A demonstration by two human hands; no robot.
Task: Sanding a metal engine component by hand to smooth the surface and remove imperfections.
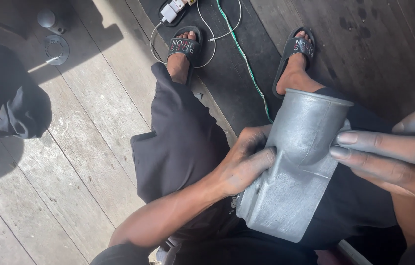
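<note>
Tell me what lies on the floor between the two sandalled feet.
In the head view, a green-and-white cable runs down the dark plank between the left sandal and right sandal, beside a thin white cord.

A dull grey cast-metal housing [295, 167] rests tilted across a seated person's lap.

Its round, open-mouthed neck points up and away toward the feet, widening below into a flat-sided, rounded base near the waist; the matte, powdery surface shows faint scuffs and smudges.
</note>
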